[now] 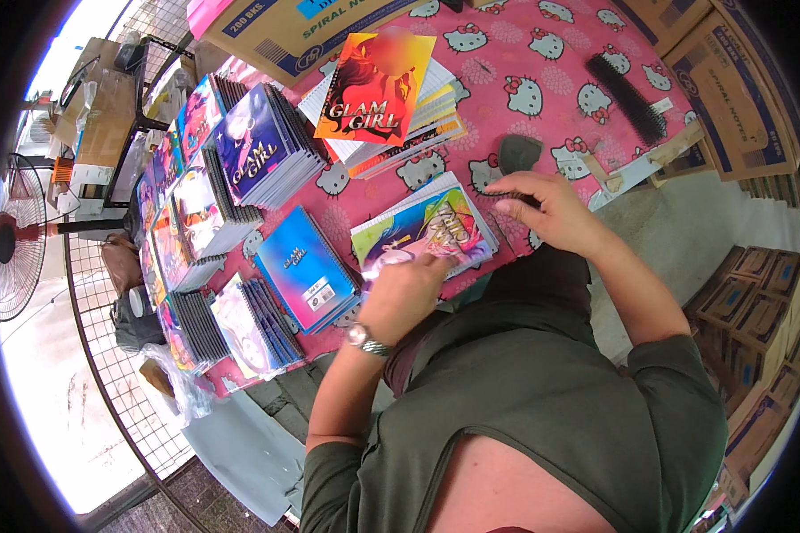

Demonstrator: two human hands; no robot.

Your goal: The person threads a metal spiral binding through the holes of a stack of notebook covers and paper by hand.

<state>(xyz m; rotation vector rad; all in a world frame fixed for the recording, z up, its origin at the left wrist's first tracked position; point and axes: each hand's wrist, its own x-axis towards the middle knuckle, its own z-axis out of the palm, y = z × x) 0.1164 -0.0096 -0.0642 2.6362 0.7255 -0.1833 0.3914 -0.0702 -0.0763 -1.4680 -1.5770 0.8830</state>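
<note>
Green shirt (551, 391) nearest, with a notebook (422, 226) at its eleven o'clock whose uneven pages could skew if the left hand (409, 293) on top, grip unclear, slips — or the dark coil (507, 194) the right hand (549, 209) pinches, at the notebook's two o'clock, snags.
</note>
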